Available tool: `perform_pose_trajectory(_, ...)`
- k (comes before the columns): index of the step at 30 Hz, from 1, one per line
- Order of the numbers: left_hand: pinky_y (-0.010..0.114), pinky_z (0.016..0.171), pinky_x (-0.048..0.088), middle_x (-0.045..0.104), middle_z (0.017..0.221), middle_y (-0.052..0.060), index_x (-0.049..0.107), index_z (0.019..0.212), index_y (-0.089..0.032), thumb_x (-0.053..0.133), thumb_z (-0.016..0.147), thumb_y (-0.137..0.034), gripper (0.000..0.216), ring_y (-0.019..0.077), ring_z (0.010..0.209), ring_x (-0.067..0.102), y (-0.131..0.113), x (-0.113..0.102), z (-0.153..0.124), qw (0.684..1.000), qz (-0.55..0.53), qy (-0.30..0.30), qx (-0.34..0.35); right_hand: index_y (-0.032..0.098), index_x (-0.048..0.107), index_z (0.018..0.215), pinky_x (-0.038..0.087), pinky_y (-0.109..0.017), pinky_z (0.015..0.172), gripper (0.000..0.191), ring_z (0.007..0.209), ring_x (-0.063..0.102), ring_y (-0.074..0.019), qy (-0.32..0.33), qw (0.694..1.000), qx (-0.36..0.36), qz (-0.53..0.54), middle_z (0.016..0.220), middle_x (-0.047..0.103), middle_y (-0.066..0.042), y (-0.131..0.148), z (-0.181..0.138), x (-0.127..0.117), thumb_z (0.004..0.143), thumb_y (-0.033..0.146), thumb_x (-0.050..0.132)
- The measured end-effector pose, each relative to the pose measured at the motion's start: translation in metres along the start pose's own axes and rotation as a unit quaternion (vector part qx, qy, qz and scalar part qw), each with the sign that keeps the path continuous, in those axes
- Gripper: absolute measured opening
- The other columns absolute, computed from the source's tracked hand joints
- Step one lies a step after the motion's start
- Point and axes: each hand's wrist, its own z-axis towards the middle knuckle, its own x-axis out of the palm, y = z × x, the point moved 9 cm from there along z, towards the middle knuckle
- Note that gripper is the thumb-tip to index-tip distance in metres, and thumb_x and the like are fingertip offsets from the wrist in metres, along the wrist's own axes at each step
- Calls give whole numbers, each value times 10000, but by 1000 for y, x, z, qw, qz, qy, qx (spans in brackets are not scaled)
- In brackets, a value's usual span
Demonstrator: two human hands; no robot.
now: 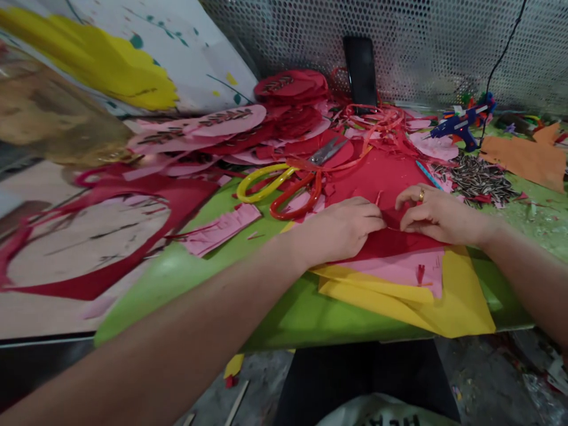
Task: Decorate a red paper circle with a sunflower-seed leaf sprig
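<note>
Both our hands are low over the red sheet (373, 171), left hand (344, 228) curled with its fingertips down, right hand (437, 219) half curled, thumb near forefinger. A faint strand (393, 228) shows between them; whether either grips it, we can't tell. The sheet lies on pink paper (386, 269) and yellow paper (465, 296). We seem to be mid fine fingertip work, and the next move likely calls for steady, matched fingers.

And here's the green-covered bench (164, 278), light glinting off its surface! Behind it rises a perforated metal wall (421, 47), with a white leaf-patterned panel (190, 47) back left; beneath it, grey floor (266, 384), dotted with scraps (234, 365)!
</note>
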Motion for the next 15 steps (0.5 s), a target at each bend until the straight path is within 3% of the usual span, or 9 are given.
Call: perform_pose_trajectory(15,361,877,458,635,980,81,644,1055,-169,394,814,-75,360,206,946,561,2,7,1,999,5,41,-18,215,697,810,418,-359,836,183,919,533,-177,20,999,-4,-36,990,600,-69,8,-1,-2,824,185,517)
